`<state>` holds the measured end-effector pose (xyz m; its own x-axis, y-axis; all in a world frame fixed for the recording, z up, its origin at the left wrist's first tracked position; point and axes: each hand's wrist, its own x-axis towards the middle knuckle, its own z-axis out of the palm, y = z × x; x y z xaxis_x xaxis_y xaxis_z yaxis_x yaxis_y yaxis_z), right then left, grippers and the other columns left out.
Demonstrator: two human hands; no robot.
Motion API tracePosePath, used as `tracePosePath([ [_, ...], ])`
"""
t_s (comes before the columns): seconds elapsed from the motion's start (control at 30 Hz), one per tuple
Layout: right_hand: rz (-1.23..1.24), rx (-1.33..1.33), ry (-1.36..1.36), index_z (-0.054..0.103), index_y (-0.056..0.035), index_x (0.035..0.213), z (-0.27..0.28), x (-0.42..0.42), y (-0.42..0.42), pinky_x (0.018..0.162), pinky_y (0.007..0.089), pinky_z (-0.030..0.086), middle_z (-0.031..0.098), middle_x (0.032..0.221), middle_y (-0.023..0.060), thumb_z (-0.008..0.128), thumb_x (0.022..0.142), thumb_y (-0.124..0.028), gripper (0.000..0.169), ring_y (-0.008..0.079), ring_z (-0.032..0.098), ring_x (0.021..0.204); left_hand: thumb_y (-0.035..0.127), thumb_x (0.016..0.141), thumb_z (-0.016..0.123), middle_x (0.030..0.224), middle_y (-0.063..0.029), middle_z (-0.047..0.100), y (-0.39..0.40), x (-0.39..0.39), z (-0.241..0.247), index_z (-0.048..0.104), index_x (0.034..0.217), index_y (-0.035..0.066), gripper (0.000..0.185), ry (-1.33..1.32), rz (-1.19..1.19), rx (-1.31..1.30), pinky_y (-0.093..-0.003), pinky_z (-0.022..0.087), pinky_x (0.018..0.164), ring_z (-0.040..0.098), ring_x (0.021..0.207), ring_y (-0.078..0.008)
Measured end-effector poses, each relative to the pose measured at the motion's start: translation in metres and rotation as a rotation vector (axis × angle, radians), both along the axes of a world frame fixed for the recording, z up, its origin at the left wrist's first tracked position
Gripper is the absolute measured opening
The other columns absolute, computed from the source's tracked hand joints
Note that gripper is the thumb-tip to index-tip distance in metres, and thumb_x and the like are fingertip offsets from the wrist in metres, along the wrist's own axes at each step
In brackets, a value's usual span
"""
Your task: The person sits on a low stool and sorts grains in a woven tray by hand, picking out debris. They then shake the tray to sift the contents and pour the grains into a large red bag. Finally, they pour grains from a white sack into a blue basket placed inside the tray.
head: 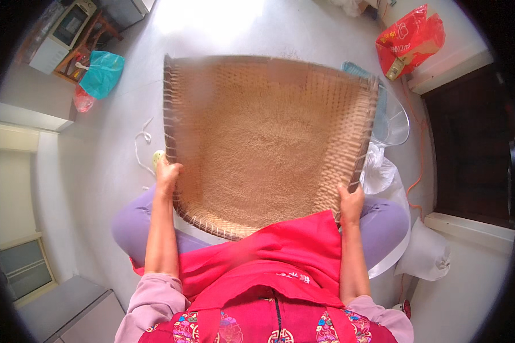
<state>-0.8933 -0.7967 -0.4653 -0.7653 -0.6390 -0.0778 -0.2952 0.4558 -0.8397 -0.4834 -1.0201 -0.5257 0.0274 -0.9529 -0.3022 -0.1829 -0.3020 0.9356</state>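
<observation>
A large woven winnowing basket (168, 107) is held out level before me, its bound rim laced with pale cord. Small tan grain (266, 158) is spread over its floor; the far part looks blurred. My left hand (168, 173) grips the basket's left rim, thumb over the edge. On the right rim, near the front corner, my right hand (351, 201) is closed in the same way. A red apron (262, 253) lies over my lap and overlaps the basket's near edge.
Right of the basket are a clear plastic tub (397, 115), white plastic bags (377, 171), a red bag (407, 43), an orange cord (420, 158) and a tied white sack (427, 253). At left, a white cord (139, 150) lies near a teal bag (103, 75) and a microwave oven (71, 25).
</observation>
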Motion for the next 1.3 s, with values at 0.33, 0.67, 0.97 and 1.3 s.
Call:
tracePosePath([
  [0.33, 0.056, -0.036, 0.035, 0.056, 0.0048, 0.103, -0.012, 0.017, 0.016, 0.081, 0.0307, 0.043, 0.062, 0.097, 0.0112, 0.064, 0.075, -0.007, 0.031, 0.0193, 0.057, 0.089, -0.007, 0.060, 0.048, 0.087, -0.0061, 0.060, 0.026, 0.019, 0.005, 0.056, 0.100, -0.002, 0.041, -0.100, -0.042, -0.027, -0.0265, 0.044, 0.068, 0.054, 0.077, -0.0141],
  [0.67, 0.056, -0.096, -0.145, 0.051, 0.0033, 0.111, 0.026, 0.007, -0.005, 0.079, 0.0285, 0.044, 0.060, 0.098, 0.0102, 0.060, 0.077, -0.004, 0.036, 0.0163, 0.055, 0.084, -0.004, 0.059, 0.049, 0.078, -0.0018, 0.055, 0.018, 0.028, 0.038, 0.055, 0.098, -0.001, 0.039, -0.100, -0.017, -0.083, -0.0247, 0.042, 0.060, 0.050, 0.067, -0.0116],
  [0.97, -0.004, 0.071, -0.129, 0.052, 0.0052, 0.107, 0.002, 0.016, 0.004, 0.076, 0.0297, 0.045, 0.061, 0.094, 0.0106, 0.063, 0.075, -0.006, 0.036, 0.0179, 0.057, 0.080, -0.009, 0.058, 0.046, 0.074, -0.0004, 0.056, 0.031, 0.017, 0.016, 0.055, 0.102, 0.001, 0.046, -0.077, 0.023, -0.101, -0.0232, 0.039, 0.051, 0.049, 0.059, -0.0112],
  [1.3, 0.057, -0.107, -0.135, 0.052, 0.0034, 0.109, 0.072, 0.015, -0.015, 0.083, 0.0281, 0.042, 0.060, 0.101, 0.0093, 0.058, 0.079, -0.003, 0.031, 0.0162, 0.055, 0.090, -0.006, 0.062, 0.048, 0.094, -0.0059, 0.059, 0.025, 0.013, 0.067, 0.051, 0.112, -0.002, 0.051, 0.002, -0.011, -0.025, -0.0261, 0.045, 0.065, 0.054, 0.078, -0.0147],
])
